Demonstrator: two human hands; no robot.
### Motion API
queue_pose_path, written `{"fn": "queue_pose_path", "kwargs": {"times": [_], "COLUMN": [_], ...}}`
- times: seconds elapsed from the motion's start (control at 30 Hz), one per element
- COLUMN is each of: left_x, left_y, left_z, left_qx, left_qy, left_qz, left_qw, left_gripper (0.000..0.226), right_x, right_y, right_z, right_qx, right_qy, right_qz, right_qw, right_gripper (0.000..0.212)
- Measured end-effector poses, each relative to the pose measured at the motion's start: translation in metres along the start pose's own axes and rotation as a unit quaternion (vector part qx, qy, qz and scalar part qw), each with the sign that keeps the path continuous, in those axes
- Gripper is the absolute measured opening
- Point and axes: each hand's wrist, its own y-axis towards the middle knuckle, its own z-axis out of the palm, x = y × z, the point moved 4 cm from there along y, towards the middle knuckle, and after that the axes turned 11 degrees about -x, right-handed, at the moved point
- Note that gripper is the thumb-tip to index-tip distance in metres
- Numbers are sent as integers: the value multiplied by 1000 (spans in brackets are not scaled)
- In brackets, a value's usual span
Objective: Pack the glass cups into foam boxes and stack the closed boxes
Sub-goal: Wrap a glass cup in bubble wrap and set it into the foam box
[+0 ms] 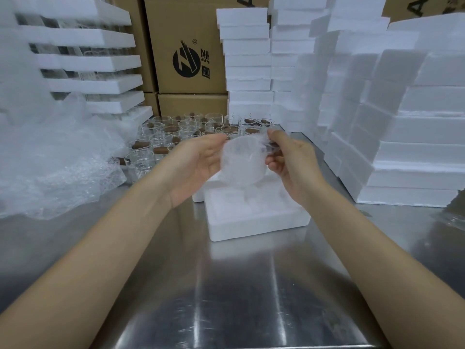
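Glass cup [242,162], clear and round, wrapped in thin cloudy plastic film, is held in the air between both hands, directly above an open white foam box [254,217] that lies on the shiny steel counter [226,285]. The left hand [198,162] lies against the cup's left side, palm turned toward it and fingers nearly straight, touching the film without curling round it. The right hand [292,157] is clamped on the wrapping: thumb and curled fingers pinch the bunched film at the cup's upper right edge. The foam box's hollow interior shows beneath the cup, but it is too washed out to tell what lies inside.

Behind the hands, a cluster of bare clear glass cups with brown handles [181,132] stands on the counter. A heap of crumpled clear bubble wrap [50,159] lies at the left, with stacked white foam trays [95,61] behind it. Tall stacks of closed white foam boxes [415,137] fill the right side. Brown cardboard cartons [191,46] with a black logo stand at the back.
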Motion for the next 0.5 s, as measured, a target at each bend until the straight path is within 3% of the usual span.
{"fn": "queue_pose_path", "kwargs": {"times": [0.1, 0.27, 0.4, 0.5], "left_x": [-7, 3, 7, 6], "left_y": [2, 7, 9, 8], "left_z": [-6, -11, -12, -12], "left_qx": [-25, -61, -58, -47], "left_qy": [37, 145, 299, 341], "left_qz": [27, 33, 67, 82], "left_qw": [999, 987, 950, 936], "left_gripper": [26, 23, 23, 22], "right_x": [-1, -12, -10, -4], "right_y": [0, -8, -8, -9], "right_z": [-1, -2, -8, -13], "right_qx": [34, 149, 203, 243], "right_qy": [-10, -194, -270, -291], "right_qz": [92, 178, 189, 181], "right_qw": [995, 953, 922, 907], "right_gripper": [17, 14, 20, 12]}}
